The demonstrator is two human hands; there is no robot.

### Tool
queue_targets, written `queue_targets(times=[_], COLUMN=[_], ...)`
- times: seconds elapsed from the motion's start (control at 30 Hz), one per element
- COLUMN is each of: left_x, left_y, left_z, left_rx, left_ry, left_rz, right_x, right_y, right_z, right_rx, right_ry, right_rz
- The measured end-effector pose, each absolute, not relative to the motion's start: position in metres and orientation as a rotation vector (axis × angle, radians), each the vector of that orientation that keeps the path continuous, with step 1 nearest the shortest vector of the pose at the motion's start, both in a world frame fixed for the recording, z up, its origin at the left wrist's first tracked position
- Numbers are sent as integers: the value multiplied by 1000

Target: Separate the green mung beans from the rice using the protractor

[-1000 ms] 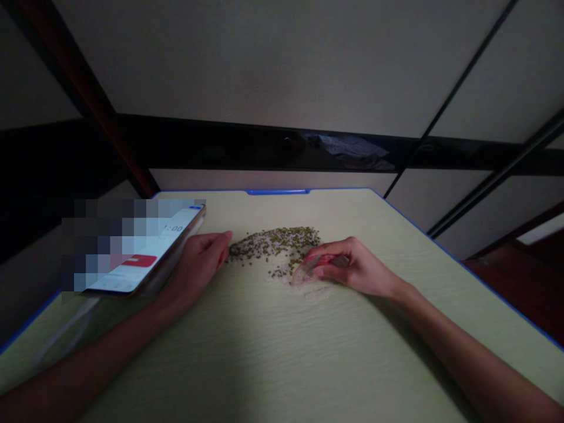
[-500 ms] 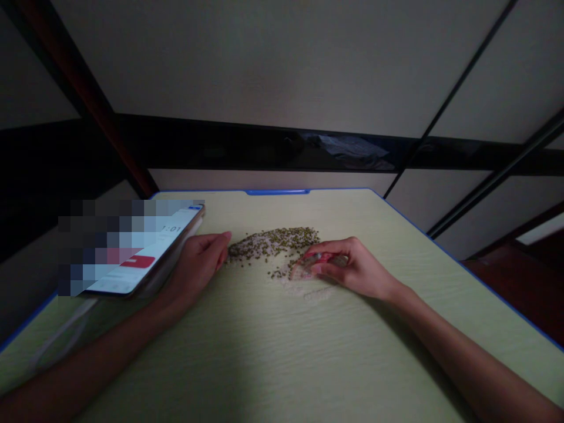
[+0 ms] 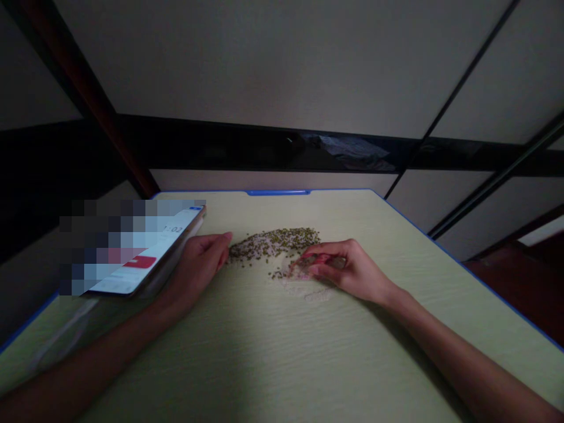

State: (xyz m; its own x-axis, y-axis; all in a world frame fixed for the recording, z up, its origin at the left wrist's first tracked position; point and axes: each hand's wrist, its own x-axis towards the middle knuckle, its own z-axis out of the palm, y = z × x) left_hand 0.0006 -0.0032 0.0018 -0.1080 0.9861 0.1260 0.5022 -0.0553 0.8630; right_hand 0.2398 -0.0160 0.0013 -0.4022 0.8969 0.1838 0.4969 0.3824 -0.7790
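A spread of small green beans (image 3: 286,238) mixed with pale grains lies on the light wood-patterned table (image 3: 282,352). My left hand (image 3: 207,255) rests at the left end of this spread, its fingers curled closed and thumb pressed to the index finger. Anything inside it is hidden. Over the right front edge of the beans is my right hand (image 3: 343,267), bent, with thumb and index finger apart. Its other fingertips are smeared and show reddish. Pale grains (image 3: 319,294) lie below it, next to a few loose beans (image 3: 278,274).
On the left, a phone (image 3: 145,258) with a lit screen is propped at a slant, partly pixelated. A pale cable (image 3: 66,329) runs beside it. The table has a blue edge (image 3: 279,192); behind it stand cabinet panels (image 3: 264,64) with a dark strip.
My right fingers have shifted slightly over the grains. My left hand stays where it was, and the timer on the phone has moved on by one second.
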Motion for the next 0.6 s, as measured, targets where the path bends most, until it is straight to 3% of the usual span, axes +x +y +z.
queue_targets(times=[0.6], left_x=[0], left_y=[-4], left_z=[1], left_rx=[1576], left_ry=[1638], left_rz=[1096], right_x=[244], right_y=[-13], right_z=[3], right_rx=[-1313], right_ry=[-1968], right_rz=[796])
